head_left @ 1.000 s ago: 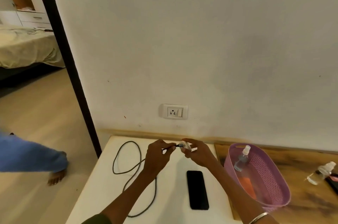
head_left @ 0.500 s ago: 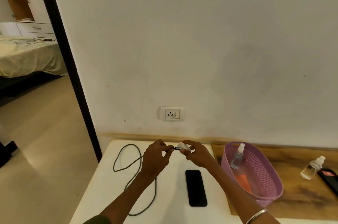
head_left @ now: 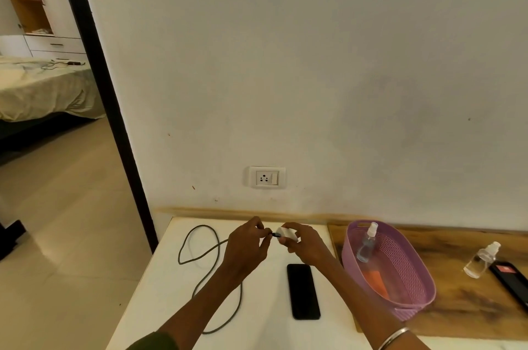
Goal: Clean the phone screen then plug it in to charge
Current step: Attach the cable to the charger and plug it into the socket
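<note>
Black phone (head_left: 303,291) face up on white table (head_left: 265,329), lower centre of frame, untouched. Above it, left hand (head_left: 247,249) pinching cable (head_left: 210,269) plug, right hand (head_left: 307,244) gripping white charger adapter (head_left: 287,234), both meeting below wall socket (head_left: 266,177). Purple basket (head_left: 411,278) with spray bottle (head_left: 367,242) at right.

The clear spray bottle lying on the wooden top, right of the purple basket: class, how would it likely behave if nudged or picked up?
The clear spray bottle lies on its side on the wooden top, so a sideways nudge would probably roll it. It looks small, see-through plastic, so likely light. Its smooth wall may be a little slippery.
</note>
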`<state>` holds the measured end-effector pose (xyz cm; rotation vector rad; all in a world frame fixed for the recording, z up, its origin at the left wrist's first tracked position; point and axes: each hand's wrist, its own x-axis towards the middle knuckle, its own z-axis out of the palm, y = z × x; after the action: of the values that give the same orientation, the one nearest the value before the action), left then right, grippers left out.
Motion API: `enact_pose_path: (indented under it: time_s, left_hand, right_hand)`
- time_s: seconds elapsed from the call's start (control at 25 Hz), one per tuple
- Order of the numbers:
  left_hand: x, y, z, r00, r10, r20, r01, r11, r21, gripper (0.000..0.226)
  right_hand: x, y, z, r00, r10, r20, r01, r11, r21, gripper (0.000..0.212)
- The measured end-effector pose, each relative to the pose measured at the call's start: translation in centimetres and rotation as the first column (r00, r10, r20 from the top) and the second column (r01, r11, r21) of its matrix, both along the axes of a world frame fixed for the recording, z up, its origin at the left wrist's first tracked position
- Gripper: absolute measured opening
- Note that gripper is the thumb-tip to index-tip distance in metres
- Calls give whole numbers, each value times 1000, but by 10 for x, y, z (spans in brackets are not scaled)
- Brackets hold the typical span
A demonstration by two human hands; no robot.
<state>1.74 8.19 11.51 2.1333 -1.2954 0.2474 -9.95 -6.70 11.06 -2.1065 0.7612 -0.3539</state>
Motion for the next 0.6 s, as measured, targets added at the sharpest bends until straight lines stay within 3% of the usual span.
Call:
enact_pose_path:
  time_s: [0.12, 0.6]
  left_hand:
    - [-1, -2, 0, 996, 2, -88, -4, 1000, -24, 17]
    - [4, -14, -8, 966, -29, -257, 7, 996, -88, 13]
  right_hand:
    - [0, -2, -1, 999, -10, 49, 9, 1000, 19, 40]
    - [1, 0, -3, 995, -62, -82, 64, 998, 22, 49]
